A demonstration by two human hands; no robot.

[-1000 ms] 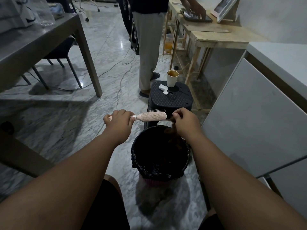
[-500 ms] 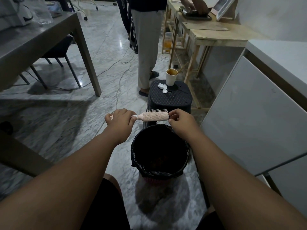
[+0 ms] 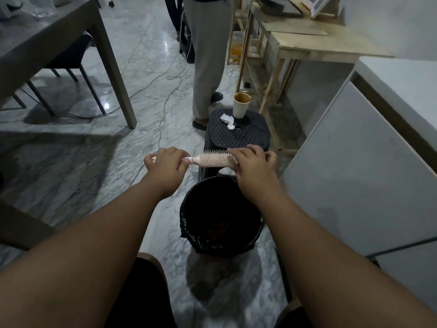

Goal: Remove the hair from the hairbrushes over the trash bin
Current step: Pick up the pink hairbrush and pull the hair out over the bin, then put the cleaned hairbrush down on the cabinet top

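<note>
The hairbrush (image 3: pixel 214 160) has most of its handle buried in the left hand (image 3: pixel 165 168), which is curled tight round it; only a pale stub pokes out on the left. The right hand (image 3: pixel 254 166) curls its fingers over the right end of the bristled head and hides that tip. Whether hair clings to the bristles is too fine to tell. The brush runs level from left to right between the two hands, over the far rim of the trash bin (image 3: pixel 186 223), whose black-lined inside is dark, with something brownish at the bottom. Just beyond stands a black stool (image 3: pixel 248 136) carrying a paper cup (image 3: pixel 241 106).
</note>
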